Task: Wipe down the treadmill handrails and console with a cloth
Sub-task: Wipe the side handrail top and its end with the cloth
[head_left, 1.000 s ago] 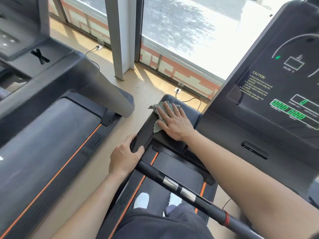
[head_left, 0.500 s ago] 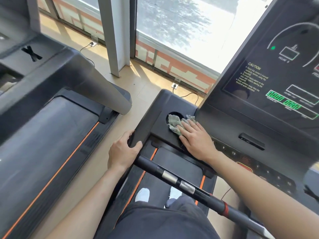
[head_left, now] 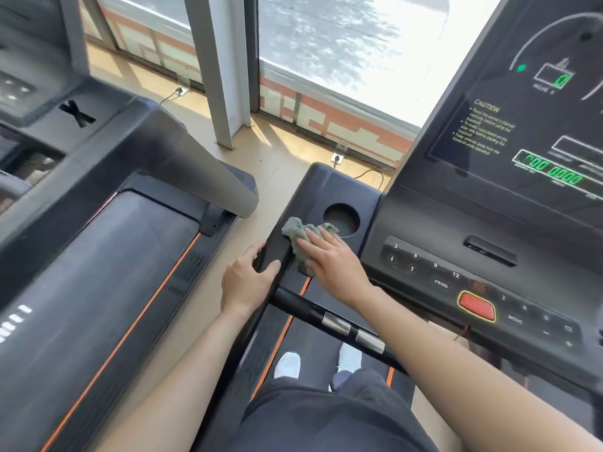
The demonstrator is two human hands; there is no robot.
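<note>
My right hand (head_left: pixel 332 265) lies flat with straight fingers on a crumpled grey-green cloth (head_left: pixel 297 232), pressing it onto the black left tray of the treadmill console (head_left: pixel 321 187), just beside the round cup holder (head_left: pixel 341 219). My left hand (head_left: pixel 249 280) grips the tray's left edge, fingers curled over the side, where the black handrail bar (head_left: pixel 321 316) with silver sensor bands joins it. The lit display panel (head_left: pixel 522 132) and the button strip (head_left: pixel 456 278) with a red stop button (head_left: pixel 477 307) stand to the right.
A second treadmill (head_left: pixel 98 249) stands close on the left, with a narrow strip of tan floor (head_left: pixel 195 305) between. A window (head_left: pixel 342 50) and a grey pillar (head_left: pixel 222 66) are ahead, with floor sockets and cables below. My white shoes (head_left: pixel 288 365) stand on the belt.
My right hand slid the cloth from the cup holder rim leftward and back toward the tray's near left corner. The left hand kept its grip. The camera view shifted right, showing more buttons.
</note>
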